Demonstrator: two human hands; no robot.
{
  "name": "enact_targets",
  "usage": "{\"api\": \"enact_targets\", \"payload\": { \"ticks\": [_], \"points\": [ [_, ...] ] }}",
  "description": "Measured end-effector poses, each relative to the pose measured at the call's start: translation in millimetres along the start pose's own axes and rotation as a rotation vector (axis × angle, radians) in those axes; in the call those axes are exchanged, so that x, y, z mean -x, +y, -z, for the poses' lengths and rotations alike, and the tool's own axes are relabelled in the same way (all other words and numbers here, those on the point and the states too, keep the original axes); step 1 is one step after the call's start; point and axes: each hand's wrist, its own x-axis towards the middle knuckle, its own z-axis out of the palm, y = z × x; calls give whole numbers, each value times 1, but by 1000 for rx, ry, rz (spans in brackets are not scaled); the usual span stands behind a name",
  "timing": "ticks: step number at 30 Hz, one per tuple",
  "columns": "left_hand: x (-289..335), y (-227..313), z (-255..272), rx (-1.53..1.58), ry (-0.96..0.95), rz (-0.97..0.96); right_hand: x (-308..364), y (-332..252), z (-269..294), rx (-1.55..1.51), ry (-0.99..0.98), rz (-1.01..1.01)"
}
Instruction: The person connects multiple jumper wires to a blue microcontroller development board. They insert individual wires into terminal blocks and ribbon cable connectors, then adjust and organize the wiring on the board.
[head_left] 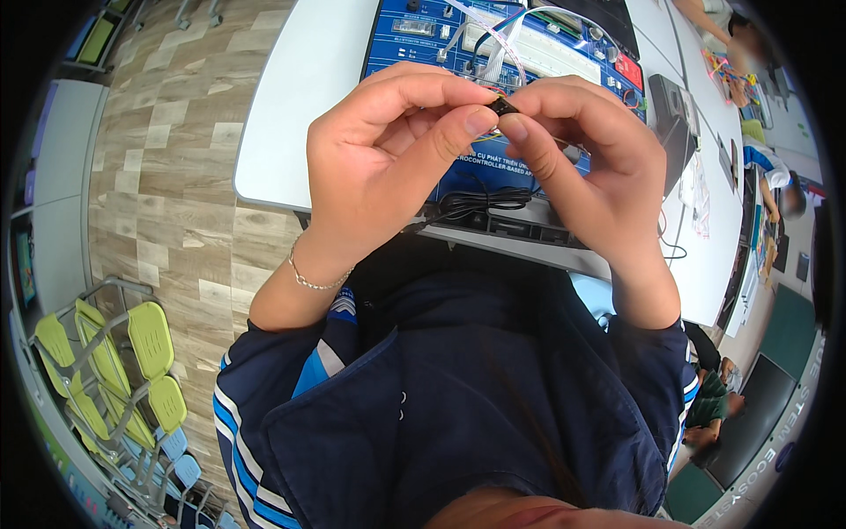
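Observation:
Between the fingertips of both hands, above the board, is a small black electronic part (503, 107); its exact kind is too small to tell. My left hand (379, 145) is closed in a pinch on its left side, thumb and forefinger together. On its other side my right hand (595, 145) pinches it the same way. Thin coloured wires show just behind the fingertips, but whether they join the part I cannot tell. Below lies a blue electronics training board (383, 57) with a white breadboard (557, 51). Grey and white ribbon cables (495, 69) arch over it, partly hidden by my hands.
A bundled black cable (485, 202) lies at the near edge of the white table (278, 145). To the right stands a dark grey box (677, 123). Green chairs (152, 339) are on the floor at left. Other people (767, 176) are at the far right.

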Motion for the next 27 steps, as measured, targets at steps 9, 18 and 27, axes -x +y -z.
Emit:
{"api": "enact_targets", "payload": {
  "ticks": [9,18,27],
  "points": [
    [-4,2,5,-15,-65,-24,-7,-4,8,148,-15,162],
    [-10,1,6,-158,-63,-147,-11,-1,7,168,-24,232],
    [-24,-3,21,-263,-245,-224,-10,10,10,123,-26,152]
  ]
}}
